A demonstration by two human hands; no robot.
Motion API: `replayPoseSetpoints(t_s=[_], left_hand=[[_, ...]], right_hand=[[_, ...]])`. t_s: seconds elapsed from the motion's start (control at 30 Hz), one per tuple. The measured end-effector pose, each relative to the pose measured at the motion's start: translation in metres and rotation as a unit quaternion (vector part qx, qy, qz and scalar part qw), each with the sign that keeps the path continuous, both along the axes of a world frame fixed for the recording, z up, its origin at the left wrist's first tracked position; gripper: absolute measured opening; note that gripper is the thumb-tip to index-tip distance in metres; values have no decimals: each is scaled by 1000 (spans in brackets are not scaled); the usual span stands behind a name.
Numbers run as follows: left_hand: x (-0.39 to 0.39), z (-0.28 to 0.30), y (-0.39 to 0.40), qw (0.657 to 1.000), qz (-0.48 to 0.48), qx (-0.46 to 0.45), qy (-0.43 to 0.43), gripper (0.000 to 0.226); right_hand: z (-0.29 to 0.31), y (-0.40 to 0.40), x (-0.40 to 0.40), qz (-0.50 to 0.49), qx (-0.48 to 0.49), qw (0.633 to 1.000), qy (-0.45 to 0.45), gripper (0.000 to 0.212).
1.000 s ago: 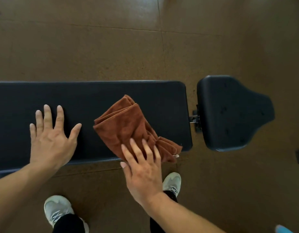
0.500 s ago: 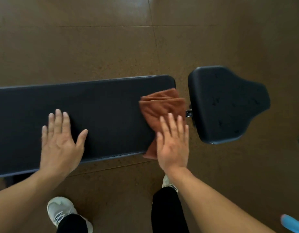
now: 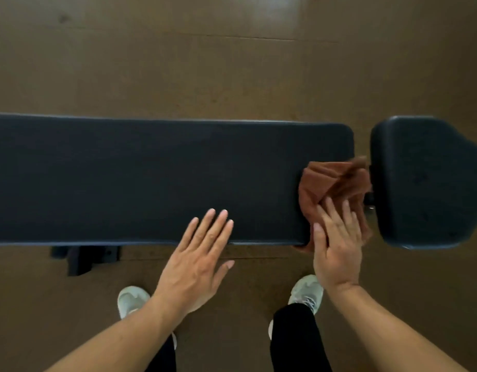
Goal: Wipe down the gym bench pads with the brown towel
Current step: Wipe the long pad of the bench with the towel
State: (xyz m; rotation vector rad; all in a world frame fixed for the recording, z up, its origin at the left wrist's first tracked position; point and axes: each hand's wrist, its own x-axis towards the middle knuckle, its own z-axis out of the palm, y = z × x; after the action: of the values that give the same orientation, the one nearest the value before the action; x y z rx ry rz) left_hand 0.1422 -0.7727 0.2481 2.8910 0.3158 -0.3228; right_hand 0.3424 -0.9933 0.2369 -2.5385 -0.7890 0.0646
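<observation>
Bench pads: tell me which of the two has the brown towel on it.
The long back pad. The brown towel lies bunched on its right end under the right hand, spilling into the gap. The shorter seat pad carries nothing on top.

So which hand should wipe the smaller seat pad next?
Right. The right hand already presses the brown towel at the long pad's end, beside the seat pad. The left hand is empty and farther away.

The brown towel (image 3: 331, 183) is soft, matt, napped cloth, the long bench pad (image 3: 164, 181) and the seat pad (image 3: 419, 181) wear dark, finely grained matt upholstery, and the brown floor (image 3: 205, 63) looks speckled with a dull sheen.
</observation>
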Motion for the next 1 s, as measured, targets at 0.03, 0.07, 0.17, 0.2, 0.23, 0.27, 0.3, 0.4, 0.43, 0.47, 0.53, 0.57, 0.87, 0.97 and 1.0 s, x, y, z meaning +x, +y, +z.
replayPoseSetpoints(t_s=[0.03, 0.07, 0.17, 0.2, 0.23, 0.27, 0.3, 0.4, 0.43, 0.47, 0.53, 0.57, 0.87, 0.97, 1.0], left_hand=[[-4, 1, 5, 1000, -23, -2, 1, 73], [-7, 1, 10, 999, -43, -4, -1, 72], [-22, 6, 33, 997, -73, -24, 14, 66], [-32, 7, 44, 997, -73, -21, 20, 65], [-40, 8, 52, 998, -61, -22, 28, 64], [-54, 8, 66, 999, -35, -20, 34, 63], [-68, 9, 80, 999, -5, -20, 40, 62], [-110, 8, 124, 998, 44, -16, 39, 60], [-123, 7, 138, 998, 41, -12, 43, 59], [-139, 6, 156, 998, 37, -6, 43, 59], [-161, 7, 182, 998, 40, 6, 53, 59], [-171, 8, 193, 997, 53, 10, 57, 59], [-268, 4, 274, 974, 221, 27, 45, 59], [-275, -1, 287, 965, 259, 23, 26, 60], [-275, -2, 290, 949, 315, 5, 9, 61]], right_hand=[[1, 8, -5, 52, -28, 998, -24, 44], [3, 18, -11, 93, -51, 993, -43, 43], [7, 66, -37, 189, -91, 976, -65, 45], [7, 84, -49, 215, -102, 969, -67, 46], [8, 97, -57, 240, -115, 961, -69, 48], [8, 114, -69, 261, -127, 955, -70, 49], [7, 130, -79, 274, -136, 949, -70, 51], [7, 166, -103, 284, -157, 944, -62, 53], [8, 176, -110, 292, -159, 941, -59, 53], [8, 192, -119, 303, -161, 937, -59, 54], [11, 222, -136, 326, -159, 931, -53, 53], [12, 240, -147, 341, -154, 926, -45, 53], [10, 457, -247, 405, -112, 907, -4, 52], [7, 509, -241, 396, -130, 909, -20, 52], [7, 524, -239, 383, -144, 912, -23, 52]])
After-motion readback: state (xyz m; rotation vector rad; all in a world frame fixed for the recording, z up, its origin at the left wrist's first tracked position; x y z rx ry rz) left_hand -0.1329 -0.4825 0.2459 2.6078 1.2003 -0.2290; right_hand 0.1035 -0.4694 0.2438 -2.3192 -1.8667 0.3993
